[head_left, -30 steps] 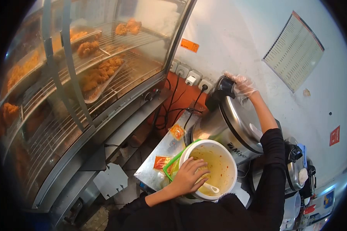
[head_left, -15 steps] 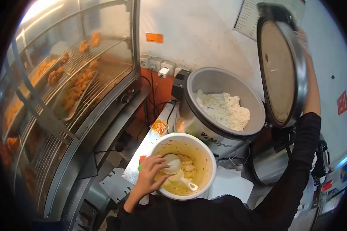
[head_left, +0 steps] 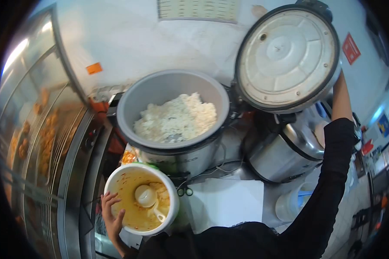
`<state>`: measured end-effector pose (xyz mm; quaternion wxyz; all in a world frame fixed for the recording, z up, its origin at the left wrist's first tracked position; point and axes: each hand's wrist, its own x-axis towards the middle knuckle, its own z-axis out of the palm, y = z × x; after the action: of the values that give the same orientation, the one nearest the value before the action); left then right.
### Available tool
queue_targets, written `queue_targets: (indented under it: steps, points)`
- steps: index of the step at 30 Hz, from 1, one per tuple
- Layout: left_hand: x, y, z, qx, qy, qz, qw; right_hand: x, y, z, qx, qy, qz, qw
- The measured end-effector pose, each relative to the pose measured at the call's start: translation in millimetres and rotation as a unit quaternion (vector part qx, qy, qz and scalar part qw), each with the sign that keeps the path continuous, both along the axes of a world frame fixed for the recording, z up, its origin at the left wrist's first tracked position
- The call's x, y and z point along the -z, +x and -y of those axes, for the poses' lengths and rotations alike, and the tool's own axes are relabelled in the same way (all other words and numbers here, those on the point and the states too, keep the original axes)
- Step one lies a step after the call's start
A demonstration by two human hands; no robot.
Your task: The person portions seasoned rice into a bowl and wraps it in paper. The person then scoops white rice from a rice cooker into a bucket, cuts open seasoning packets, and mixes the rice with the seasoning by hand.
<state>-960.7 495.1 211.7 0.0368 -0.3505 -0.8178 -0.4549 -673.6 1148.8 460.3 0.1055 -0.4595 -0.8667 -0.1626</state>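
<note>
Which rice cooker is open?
The left cooker, holding white rice: its lid stands raised, while the steel cooker to its right is shut.

The light is moderate and slightly cool, and the wall (head_left: 116, 45) behind the rice cooker (head_left: 190, 160) looks quite bright. To the left of the cooker, a white glare lies on the cabinet glass (head_left: 32, 60), and the fried pieces (head_left: 49, 136) inside appear hazy and soft. The steel pot (head_left: 270, 159) to its right carries pale reflections. Above the cooker, the print on the paper (head_left: 196, 10) is too blurred for reading. Far around it, the lens bends straight edges, and the corners are black.
</note>
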Motion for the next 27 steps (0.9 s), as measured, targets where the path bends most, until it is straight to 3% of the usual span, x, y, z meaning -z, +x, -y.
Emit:
queue_targets:
  steps: [5, 12, 15, 22, 27]
  points:
    - [0, 2, -2, -0.008, 0.009, 0.009, 1.000, -3, 47, -32, 0.083, -0.008, -0.023, 0.996]
    - [-1, 5, -3, -0.027, 0.034, 0.014, 0.999, 58, 57, -61, 0.164, -0.094, 0.106, 0.976]
    - [-3, 2, 0, -0.013, 0.031, 0.006, 0.999, 52, 61, -58, 0.180, -0.081, 0.099, 0.975]
    - [5, -8, 13, 0.044, 0.056, 0.008, 0.997, -44, 71, -2, 0.199, 0.096, -0.114, 0.968]
    - [10, -24, 20, 0.117, 0.084, 0.052, 0.988, -123, 16, 113, 0.030, 0.276, -0.331, 0.902]
